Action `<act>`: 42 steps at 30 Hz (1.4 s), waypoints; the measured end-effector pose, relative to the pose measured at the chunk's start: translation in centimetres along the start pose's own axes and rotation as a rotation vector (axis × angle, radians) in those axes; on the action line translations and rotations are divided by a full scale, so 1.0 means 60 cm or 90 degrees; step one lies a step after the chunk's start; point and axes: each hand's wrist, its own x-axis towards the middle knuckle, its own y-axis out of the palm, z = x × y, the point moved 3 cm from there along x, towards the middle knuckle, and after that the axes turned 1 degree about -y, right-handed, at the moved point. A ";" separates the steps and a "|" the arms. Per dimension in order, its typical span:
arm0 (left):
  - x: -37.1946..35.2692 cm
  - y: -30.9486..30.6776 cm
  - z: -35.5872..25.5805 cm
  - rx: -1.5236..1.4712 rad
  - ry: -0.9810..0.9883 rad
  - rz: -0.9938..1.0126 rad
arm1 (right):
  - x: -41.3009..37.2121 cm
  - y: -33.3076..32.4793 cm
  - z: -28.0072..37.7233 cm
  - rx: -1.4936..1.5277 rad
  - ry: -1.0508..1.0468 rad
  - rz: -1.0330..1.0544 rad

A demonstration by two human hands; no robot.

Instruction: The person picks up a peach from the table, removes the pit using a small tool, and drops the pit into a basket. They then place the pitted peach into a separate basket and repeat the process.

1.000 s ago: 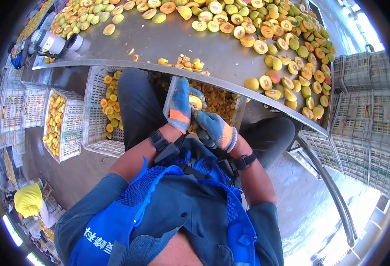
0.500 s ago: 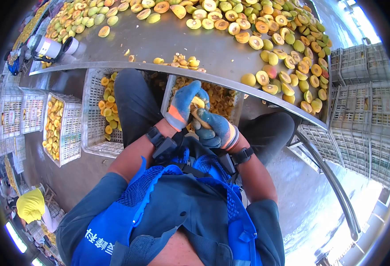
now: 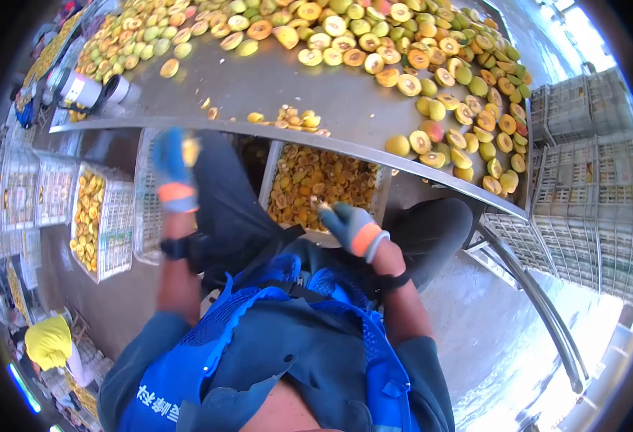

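Note:
My left hand (image 3: 172, 164), in a blue and orange work glove, is smeared by motion over the left crate (image 3: 146, 216), beside my left knee. A yellow peach piece (image 3: 190, 152) shows at its fingers. My right hand (image 3: 354, 229), gloved alike, is closed over the near part of the middle crate (image 3: 272, 162), between my knees. A small pale brownish bit (image 3: 323, 207) sticks out at its fingertips; I cannot tell what it is. Brown and orange peach scraps (image 3: 316, 176) fill that crate.
A metal table (image 3: 208, 86) edges my knees, with many halved peaches (image 3: 431, 57) along its far and right sides and small scraps (image 3: 298, 117) by its rim. Stacked crates (image 3: 582, 173) stand right. A crate of peach pieces (image 3: 89, 216) and a person in yellow (image 3: 48, 342) are left.
My hands were together over the middle crate, around a yellow peach piece. My left hand has swung left to the left crate with the piece; my right has stayed near, lower and slightly right.

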 end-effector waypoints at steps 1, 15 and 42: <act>0.023 -0.028 0.017 0.120 -0.011 -0.016 | -0.001 -0.015 0.018 -0.132 0.126 0.051; 0.099 0.379 -0.516 -0.203 0.062 0.645 | -0.051 0.000 -0.053 0.143 0.150 -0.141; 0.017 0.122 -0.313 -0.676 -0.212 0.168 | 0.051 -0.065 0.131 0.117 -0.062 -0.237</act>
